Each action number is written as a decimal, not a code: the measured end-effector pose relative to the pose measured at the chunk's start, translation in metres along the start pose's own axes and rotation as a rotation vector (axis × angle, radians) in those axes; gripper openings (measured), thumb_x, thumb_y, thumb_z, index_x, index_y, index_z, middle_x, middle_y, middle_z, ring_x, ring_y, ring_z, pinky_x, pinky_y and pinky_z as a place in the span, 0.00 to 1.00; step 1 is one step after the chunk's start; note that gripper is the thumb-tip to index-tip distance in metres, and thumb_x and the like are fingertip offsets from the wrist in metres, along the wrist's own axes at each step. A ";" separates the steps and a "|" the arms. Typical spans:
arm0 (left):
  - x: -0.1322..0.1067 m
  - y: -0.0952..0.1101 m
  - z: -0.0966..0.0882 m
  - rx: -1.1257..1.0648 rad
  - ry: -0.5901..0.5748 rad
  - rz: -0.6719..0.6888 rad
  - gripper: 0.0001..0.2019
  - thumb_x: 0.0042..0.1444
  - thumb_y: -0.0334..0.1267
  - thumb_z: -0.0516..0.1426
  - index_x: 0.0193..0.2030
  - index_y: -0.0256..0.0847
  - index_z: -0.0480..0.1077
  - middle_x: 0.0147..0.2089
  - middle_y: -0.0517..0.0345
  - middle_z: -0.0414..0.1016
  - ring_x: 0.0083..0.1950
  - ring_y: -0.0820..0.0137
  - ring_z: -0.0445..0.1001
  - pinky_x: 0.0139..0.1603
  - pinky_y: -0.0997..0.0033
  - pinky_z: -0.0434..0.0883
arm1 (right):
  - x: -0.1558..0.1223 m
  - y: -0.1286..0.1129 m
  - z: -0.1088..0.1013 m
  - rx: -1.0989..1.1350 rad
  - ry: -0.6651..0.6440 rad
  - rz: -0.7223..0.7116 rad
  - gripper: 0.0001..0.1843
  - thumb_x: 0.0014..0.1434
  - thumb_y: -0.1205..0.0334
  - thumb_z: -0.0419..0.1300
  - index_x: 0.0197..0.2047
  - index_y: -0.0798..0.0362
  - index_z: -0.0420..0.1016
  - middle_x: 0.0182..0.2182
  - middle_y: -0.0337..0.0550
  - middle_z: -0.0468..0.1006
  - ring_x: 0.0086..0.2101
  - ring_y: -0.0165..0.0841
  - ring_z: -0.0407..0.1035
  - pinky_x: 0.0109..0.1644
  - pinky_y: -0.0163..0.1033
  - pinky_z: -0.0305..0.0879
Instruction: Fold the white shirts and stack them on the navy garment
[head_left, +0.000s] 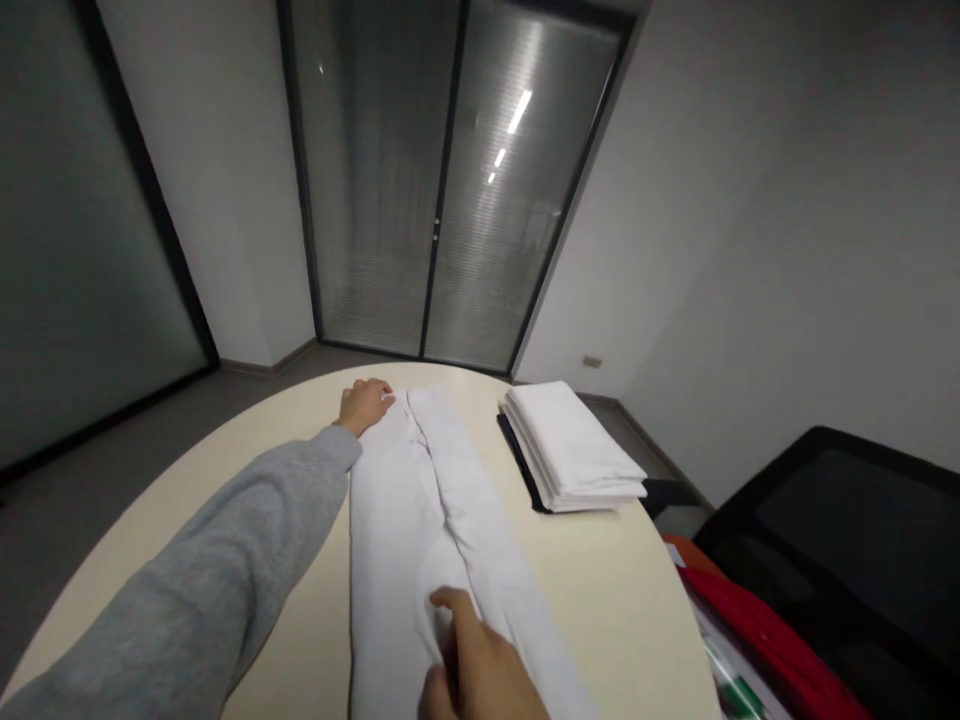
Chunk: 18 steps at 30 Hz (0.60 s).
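A long white cloth lies lengthwise on the table, its two sides folded inward so that their edges meet along an uneven seam. At its far left corner, my left hand is closed on the cloth's edge, with a bit of white showing by the fingertips. Over the near part of the cloth is my right hand, its index finger bent and held apart from the thumb. Small wrinkles gather beside the right fingertips. The lower part of the right hand is cut off by the frame.
A stack of folded white cloths rests on a dark folded piece at the right of the round cream table. Beyond the right edge stand a black mesh chair and red fabric. Glass doors are behind.
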<state>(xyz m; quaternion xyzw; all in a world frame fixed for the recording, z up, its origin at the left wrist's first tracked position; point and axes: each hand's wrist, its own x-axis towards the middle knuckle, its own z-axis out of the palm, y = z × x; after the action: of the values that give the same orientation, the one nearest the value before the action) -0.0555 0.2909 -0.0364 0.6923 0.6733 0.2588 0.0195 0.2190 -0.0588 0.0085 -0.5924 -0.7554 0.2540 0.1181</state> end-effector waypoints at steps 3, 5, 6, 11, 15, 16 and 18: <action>0.005 -0.003 0.003 -0.001 0.014 -0.044 0.13 0.67 0.44 0.54 0.49 0.44 0.76 0.59 0.45 0.77 0.60 0.50 0.68 0.59 0.48 0.62 | -0.006 -0.004 -0.006 0.043 -0.022 -0.014 0.28 0.57 0.76 0.55 0.60 0.50 0.67 0.37 0.41 0.80 0.38 0.37 0.77 0.41 0.35 0.63; 0.008 -0.004 0.004 -0.001 0.028 -0.061 0.13 0.68 0.44 0.52 0.51 0.44 0.75 0.59 0.44 0.77 0.59 0.50 0.69 0.58 0.48 0.63 | -0.009 -0.006 -0.010 0.053 -0.016 0.004 0.26 0.58 0.76 0.54 0.58 0.50 0.67 0.37 0.41 0.79 0.40 0.37 0.76 0.42 0.36 0.62; 0.008 -0.004 0.005 0.001 0.032 -0.066 0.13 0.68 0.44 0.52 0.51 0.44 0.74 0.57 0.44 0.78 0.58 0.50 0.69 0.57 0.48 0.64 | -0.009 -0.007 -0.011 0.053 -0.017 0.011 0.26 0.58 0.76 0.54 0.58 0.50 0.67 0.37 0.40 0.79 0.40 0.38 0.76 0.43 0.36 0.61; 0.007 -0.001 0.004 0.024 0.034 -0.052 0.13 0.68 0.43 0.52 0.50 0.42 0.74 0.53 0.41 0.80 0.58 0.48 0.70 0.57 0.47 0.63 | -0.008 -0.009 -0.011 0.057 -0.012 -0.024 0.24 0.57 0.76 0.54 0.55 0.49 0.70 0.36 0.39 0.79 0.40 0.37 0.74 0.43 0.36 0.60; 0.003 0.001 0.005 0.041 0.010 -0.022 0.16 0.67 0.40 0.52 0.58 0.40 0.71 0.57 0.39 0.78 0.60 0.47 0.69 0.59 0.45 0.63 | -0.006 -0.014 -0.011 0.068 0.027 -0.020 0.22 0.59 0.76 0.54 0.53 0.48 0.73 0.40 0.40 0.79 0.42 0.36 0.74 0.47 0.38 0.63; 0.002 0.001 0.005 0.044 0.002 -0.010 0.18 0.67 0.40 0.53 0.61 0.40 0.70 0.59 0.38 0.77 0.61 0.47 0.68 0.60 0.44 0.62 | -0.007 -0.015 -0.011 0.068 0.032 -0.013 0.21 0.60 0.77 0.54 0.52 0.48 0.74 0.42 0.40 0.79 0.42 0.36 0.74 0.48 0.38 0.63; -0.001 0.004 0.005 0.050 -0.010 0.013 0.24 0.66 0.41 0.53 0.67 0.39 0.65 0.64 0.38 0.73 0.64 0.46 0.67 0.62 0.43 0.62 | -0.008 -0.016 -0.012 0.067 0.053 -0.010 0.21 0.59 0.77 0.55 0.51 0.49 0.74 0.44 0.42 0.77 0.43 0.37 0.74 0.48 0.39 0.65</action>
<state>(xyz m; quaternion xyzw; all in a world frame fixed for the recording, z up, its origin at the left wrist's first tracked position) -0.0504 0.2914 -0.0393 0.6981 0.6751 0.2386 0.0040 0.2134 -0.0659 0.0274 -0.5909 -0.7460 0.2628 0.1591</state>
